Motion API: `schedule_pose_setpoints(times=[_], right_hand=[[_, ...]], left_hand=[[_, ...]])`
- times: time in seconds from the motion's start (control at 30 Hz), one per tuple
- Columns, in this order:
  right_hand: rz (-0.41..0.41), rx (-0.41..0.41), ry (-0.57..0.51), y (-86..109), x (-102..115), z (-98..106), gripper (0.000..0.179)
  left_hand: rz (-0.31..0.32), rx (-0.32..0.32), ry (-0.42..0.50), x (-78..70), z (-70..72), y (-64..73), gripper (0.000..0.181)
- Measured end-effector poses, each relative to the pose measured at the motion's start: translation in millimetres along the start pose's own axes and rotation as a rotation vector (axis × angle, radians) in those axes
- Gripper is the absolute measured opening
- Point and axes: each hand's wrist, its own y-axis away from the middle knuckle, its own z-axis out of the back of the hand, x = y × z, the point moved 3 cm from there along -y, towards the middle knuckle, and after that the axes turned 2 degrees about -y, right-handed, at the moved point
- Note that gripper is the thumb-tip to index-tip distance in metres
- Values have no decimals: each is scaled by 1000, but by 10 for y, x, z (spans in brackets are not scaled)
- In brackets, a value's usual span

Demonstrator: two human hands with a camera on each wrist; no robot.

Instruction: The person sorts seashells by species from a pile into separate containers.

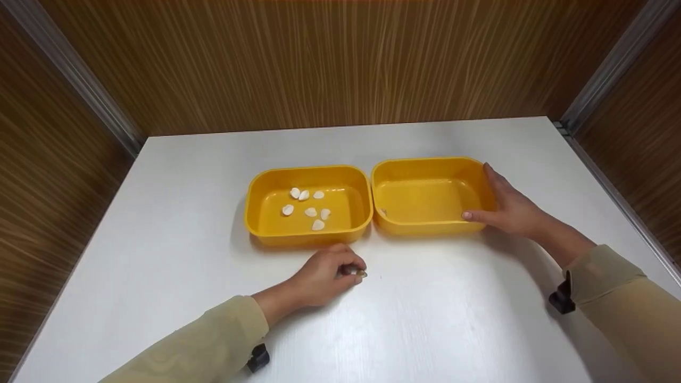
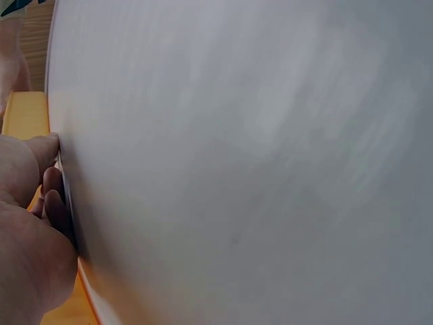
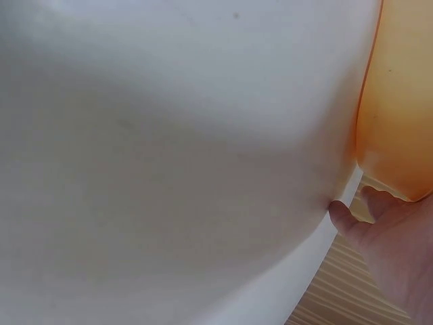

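Observation:
In the head view my left hand (image 1: pixel 324 276) rests low over the white table, in front of the left yellow box. Its thumb and forefinger pinch a small brownish piece (image 1: pixel 362 274), mostly hidden by the fingers. Several small white shell-like pieces (image 1: pixel 310 212) lie spread on the floor of the left yellow box (image 1: pixel 308 238). My right hand (image 1: pixel 513 213) holds the right end of the right yellow box (image 1: pixel 425 229), its thumb over the near rim and its fingers at the end wall. The left wrist view shows my left hand (image 2: pixel 30 230) at the edge, its held piece hidden.
Both boxes stand side by side, nearly touching, on the white table (image 1: pixel 452 319). A tiny pale bit (image 1: pixel 383 211) lies in the right box's near left corner. A wood-grain panel (image 1: pixel 340 64) rises behind the table, with further panels at both sides.

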Motion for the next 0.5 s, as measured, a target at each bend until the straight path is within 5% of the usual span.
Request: schedule_pose_setpoints(times=[0.5], right_hand=[[2,2,-20,5,12,2,128]], left_hand=[[31,9,29,-30,2,13,6]])
